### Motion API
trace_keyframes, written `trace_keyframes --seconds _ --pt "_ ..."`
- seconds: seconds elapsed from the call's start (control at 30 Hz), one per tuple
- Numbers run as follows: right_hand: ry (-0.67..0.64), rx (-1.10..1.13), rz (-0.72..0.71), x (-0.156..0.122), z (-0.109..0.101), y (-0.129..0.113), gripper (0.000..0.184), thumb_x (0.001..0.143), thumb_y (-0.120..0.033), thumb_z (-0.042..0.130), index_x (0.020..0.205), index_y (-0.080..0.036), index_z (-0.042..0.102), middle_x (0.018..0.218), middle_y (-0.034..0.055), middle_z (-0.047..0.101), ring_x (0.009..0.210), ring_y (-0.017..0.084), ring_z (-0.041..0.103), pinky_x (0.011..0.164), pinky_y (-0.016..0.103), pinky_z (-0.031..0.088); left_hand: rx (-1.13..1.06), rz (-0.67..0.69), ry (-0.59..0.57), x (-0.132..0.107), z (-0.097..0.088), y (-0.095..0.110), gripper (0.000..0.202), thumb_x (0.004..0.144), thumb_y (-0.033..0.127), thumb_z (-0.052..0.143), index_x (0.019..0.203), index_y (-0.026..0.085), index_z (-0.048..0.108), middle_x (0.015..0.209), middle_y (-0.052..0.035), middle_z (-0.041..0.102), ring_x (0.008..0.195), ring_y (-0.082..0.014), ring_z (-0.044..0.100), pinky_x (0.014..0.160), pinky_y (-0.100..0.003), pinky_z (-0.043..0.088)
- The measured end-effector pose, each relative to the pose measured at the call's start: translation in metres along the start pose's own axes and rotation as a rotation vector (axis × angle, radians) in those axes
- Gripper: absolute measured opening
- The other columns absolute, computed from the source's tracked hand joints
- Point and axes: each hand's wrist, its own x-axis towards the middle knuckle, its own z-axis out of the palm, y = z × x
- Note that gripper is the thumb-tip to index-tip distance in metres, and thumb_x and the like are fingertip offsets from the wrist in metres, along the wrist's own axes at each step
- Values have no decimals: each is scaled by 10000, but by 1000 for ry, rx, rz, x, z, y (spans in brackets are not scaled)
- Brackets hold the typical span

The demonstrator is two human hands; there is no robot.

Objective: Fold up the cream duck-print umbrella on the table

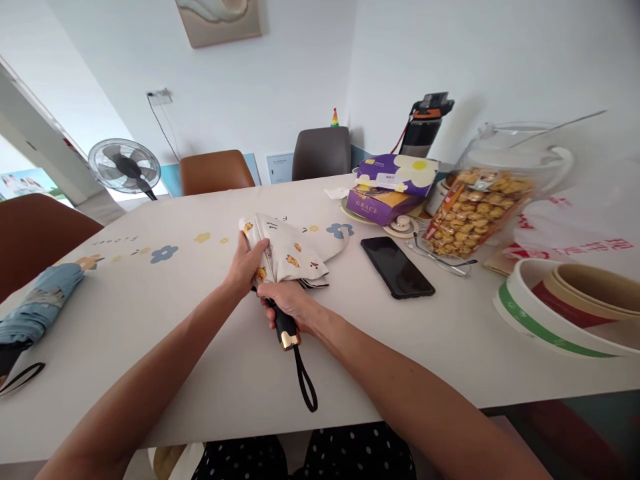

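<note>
A folded cream umbrella point(290, 250) printed with small yellow figures lies on the white table point(200, 333) in front of me. My left hand point(246, 265) is closed round its cloth near the left side. My right hand point(286, 301) grips the black handle point(286, 331), which has a gold end. A black wrist strap point(306, 383) trails from the handle toward the table's near edge.
A black phone point(397, 267) lies right of the umbrella. Beyond it are a purple box point(385, 200), a bag of snacks point(473, 212), a clear jug, a black bottle and stacked paper bowls point(570, 300). A blue folded umbrella point(37, 307) rests at the left edge. Chairs and a fan stand behind.
</note>
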Motion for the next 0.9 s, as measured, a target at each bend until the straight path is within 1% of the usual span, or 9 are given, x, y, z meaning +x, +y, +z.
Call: trace_keyframes --seconds 0.13,0.23,0.3,0.37,0.47,0.57,0.67,0.77,0.9 --pt "-52 -28 32 -5 2 -2 97 607 -154 560 640 -169 470 513 -42 469 361 74 414 302 219 411 -269 -257 -57 10 -7 0 443 652 383 661 1005 133 568 862 -108 646 756 -228 628 672 -344 523" --pt "-113 -29 40 -4 -1 -1 114 632 -185 585 648 -167 474 518 -41 477 357 68 408 313 213 411 -418 -363 -136 11 -13 -1 432 663 399 645 995 128 588 831 -113 659 759 -250 632 692 -369 531" --pt "-161 -32 45 -1 -3 1 128 652 -218 598 647 -163 482 508 -39 472 353 65 405 317 205 410 -472 -366 -153 10 -14 -1 425 678 399 625 1014 141 583 841 -102 664 767 -252 633 703 -377 532" --pt "-188 -34 39 2 -5 4 162 659 -258 625 665 -157 499 524 -34 484 361 65 418 324 205 420 -482 -342 -124 9 -15 0 417 682 379 614 1024 144 575 842 -94 665 763 -251 634 704 -380 533" --pt "-196 -26 15 3 -6 7 261 638 -317 682 778 -151 537 672 2 566 407 80 485 367 249 487 -456 -283 -65 8 -14 3 408 681 355 605 1030 147 567 834 -85 661 743 -240 633 696 -375 536" --pt "-212 -4 10 0 -3 6 381 625 -343 707 913 -155 544 848 52 592 548 152 607 441 326 550 -422 -218 -40 5 -15 8 409 679 353 605 1041 167 560 848 -72 658 730 -231 630 686 -372 539" --pt "-235 95 -64 -7 2 2 478 619 -298 717 1035 -187 510 958 65 572 696 206 652 482 349 568 -407 -180 -66 1 -17 10 425 690 402 592 1054 184 560 867 -68 658 741 -249 629 678 -391 537" --pt "-273 141 -93 -11 6 0 438 639 -288 697 1021 -183 510 943 55 574 627 171 638 427 278 537 -400 -238 -85 -1 -19 9 444 695 472 572 1027 178 576 819 -71 658 746 -275 628 665 -412 535" --pt "-249 111 -68 -7 6 4 295 660 -294 671 880 -167 519 747 1 569 415 67 486 332 196 435 -500 -297 -92 1 -18 7 405 680 448 591 967 161 599 765 -71 658 741 -273 631 674 -399 538"
